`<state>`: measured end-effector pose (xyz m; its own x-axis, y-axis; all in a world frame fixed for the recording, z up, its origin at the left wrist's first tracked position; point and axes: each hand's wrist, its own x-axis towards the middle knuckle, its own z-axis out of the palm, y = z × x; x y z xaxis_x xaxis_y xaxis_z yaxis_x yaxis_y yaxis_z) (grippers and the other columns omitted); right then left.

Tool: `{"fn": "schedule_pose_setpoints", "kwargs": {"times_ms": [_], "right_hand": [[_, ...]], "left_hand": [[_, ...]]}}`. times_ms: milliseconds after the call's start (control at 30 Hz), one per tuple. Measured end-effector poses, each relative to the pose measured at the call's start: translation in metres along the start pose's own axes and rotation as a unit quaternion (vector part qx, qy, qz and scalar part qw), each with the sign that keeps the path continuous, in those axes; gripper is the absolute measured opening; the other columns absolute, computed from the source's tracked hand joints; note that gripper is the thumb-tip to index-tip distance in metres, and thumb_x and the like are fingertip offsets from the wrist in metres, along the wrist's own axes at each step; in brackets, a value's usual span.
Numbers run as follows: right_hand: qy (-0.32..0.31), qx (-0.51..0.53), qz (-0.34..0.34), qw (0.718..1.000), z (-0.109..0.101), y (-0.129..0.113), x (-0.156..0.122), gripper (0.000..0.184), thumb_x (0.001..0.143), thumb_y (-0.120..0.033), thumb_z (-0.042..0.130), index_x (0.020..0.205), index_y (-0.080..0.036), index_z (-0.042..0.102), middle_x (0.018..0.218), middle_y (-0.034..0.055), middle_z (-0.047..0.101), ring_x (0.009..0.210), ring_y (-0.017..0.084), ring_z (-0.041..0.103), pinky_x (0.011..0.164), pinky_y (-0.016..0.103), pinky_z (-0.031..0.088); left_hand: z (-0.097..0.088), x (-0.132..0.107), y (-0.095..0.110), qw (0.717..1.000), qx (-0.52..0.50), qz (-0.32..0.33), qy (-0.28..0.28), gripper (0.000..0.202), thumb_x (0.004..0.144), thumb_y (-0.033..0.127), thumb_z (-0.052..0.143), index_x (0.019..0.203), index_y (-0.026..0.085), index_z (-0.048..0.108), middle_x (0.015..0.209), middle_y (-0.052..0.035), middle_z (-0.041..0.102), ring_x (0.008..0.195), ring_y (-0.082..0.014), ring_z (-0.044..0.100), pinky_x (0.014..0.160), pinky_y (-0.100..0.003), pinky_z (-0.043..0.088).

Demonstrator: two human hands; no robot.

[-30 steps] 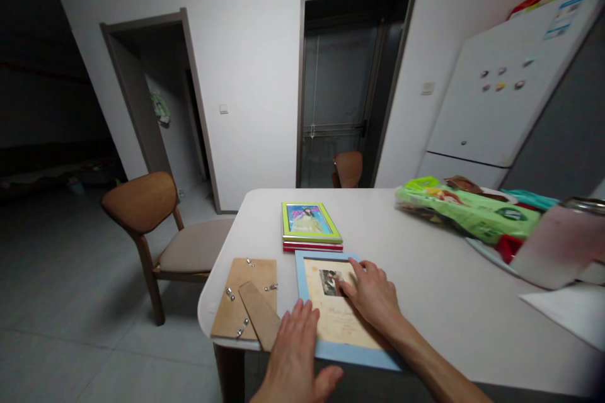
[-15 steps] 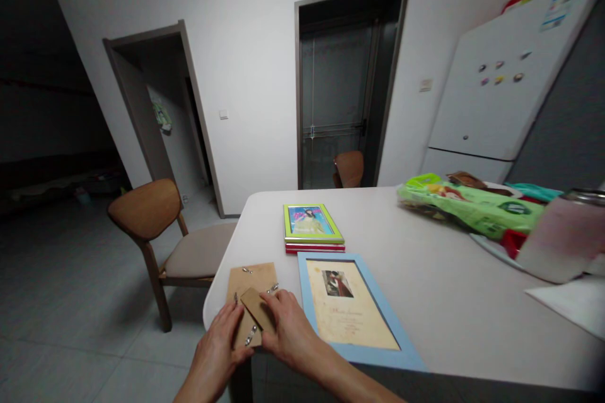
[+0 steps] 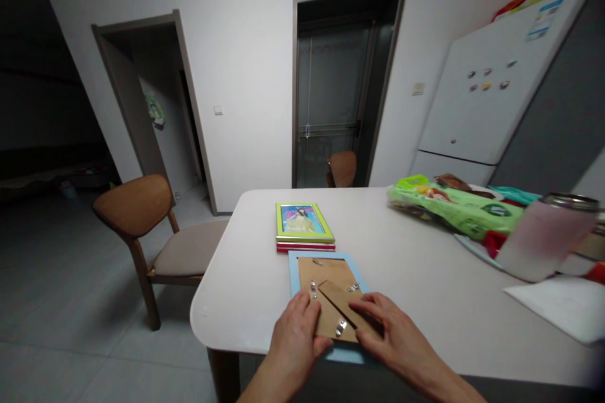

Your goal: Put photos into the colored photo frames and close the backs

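Observation:
Between my hands is a brown backing board [image 3: 326, 271] with metal clips and a slanted stand flap [image 3: 340, 304]. It lies over the light blue photo frame [image 3: 294, 274], covering most of its picture opening; whether it rests on the frame or hovers just above, I cannot tell. My left hand [image 3: 297, 330] grips the board's left edge and lower left corner. On the other side, my right hand [image 3: 390, 327] has its thumb and fingers on the flap and the lower right edge. Behind the blue frame, a green photo frame [image 3: 305, 223] lies on top of a red one [image 3: 307, 245].
A green package [image 3: 454, 204] lies at the back right of the white table [image 3: 236, 289]. Near it stand a pink-and-white jar [image 3: 543, 239] and a white sheet [image 3: 558, 305]. A wooden chair [image 3: 137, 208] is at the left, and a refrigerator [image 3: 491, 88] stands behind.
Both hands have carried the backing board from the bare table at the left rightward over the blue frame. The view has shifted slightly to the right.

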<state>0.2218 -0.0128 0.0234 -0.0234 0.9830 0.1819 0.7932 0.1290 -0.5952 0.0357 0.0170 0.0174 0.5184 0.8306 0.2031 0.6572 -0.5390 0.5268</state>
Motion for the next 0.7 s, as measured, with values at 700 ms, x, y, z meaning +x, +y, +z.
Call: {"fn": "schedule_pose_setpoints", "kwargs": {"times_ms": [700], "right_hand": [[0.005, -0.107, -0.024, 0.994, 0.014, 0.014, 0.005, 0.032, 0.067, -0.028, 0.045, 0.093, -0.02, 0.061, 0.092, 0.0066, 0.056, 0.088, 0.02, 0.047, 0.079, 0.031, 0.035]], "left_hand": [[0.004, -0.013, -0.008, 0.998, 0.012, 0.036, -0.045, 0.06, 0.065, 0.047, 0.059, 0.113, 0.014, 0.046, 0.123, -0.0138, 0.044, 0.116, -0.0294, 0.033, 0.097, -0.05, 0.021]]}}
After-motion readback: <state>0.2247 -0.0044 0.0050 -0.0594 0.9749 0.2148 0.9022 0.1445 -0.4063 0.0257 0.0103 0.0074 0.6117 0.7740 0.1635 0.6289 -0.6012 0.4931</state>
